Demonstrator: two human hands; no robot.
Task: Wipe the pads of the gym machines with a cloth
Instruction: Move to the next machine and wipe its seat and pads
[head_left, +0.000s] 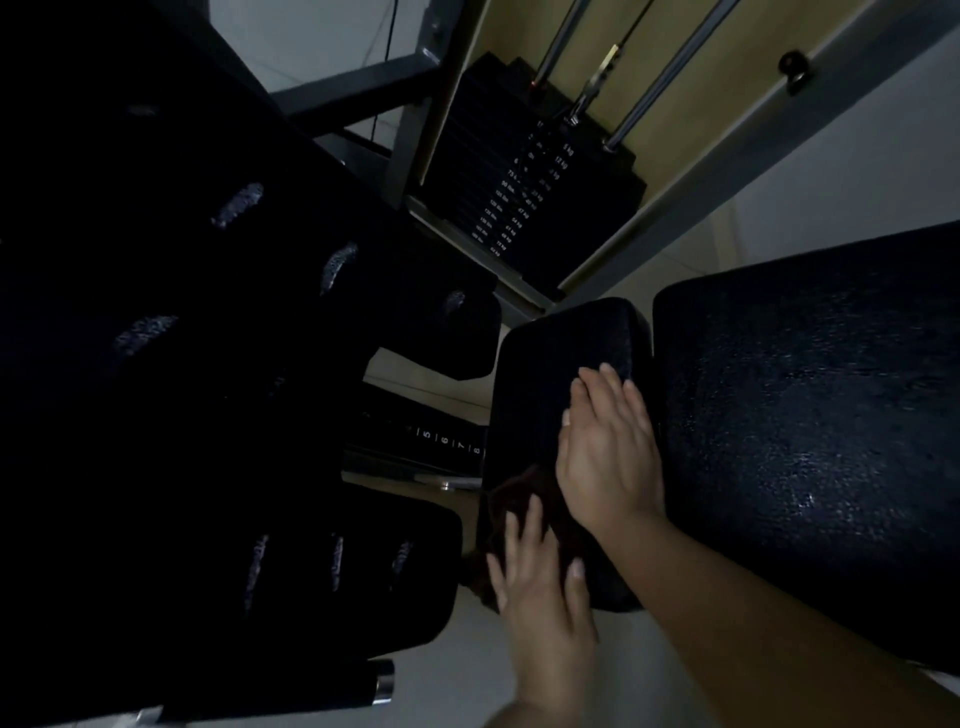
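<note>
A narrow black pad (561, 353) of a gym machine runs down the middle of the view. A dark brown cloth (524, 499) lies on its near left part. My left hand (540, 582) lies flat on the cloth with straight, spread fingers. My right hand (610, 447) rests flat on the pad just beyond the cloth, fingers straight and together. The cloth is partly hidden under both hands.
A wide black seat pad (810, 431) lies right of the narrow one. Large black pads (208, 364) fill the left side. A weight stack (514, 192) with steel guide rods stands behind. A numbered adjustment bar (441, 441) shows between the pads. The floor is pale.
</note>
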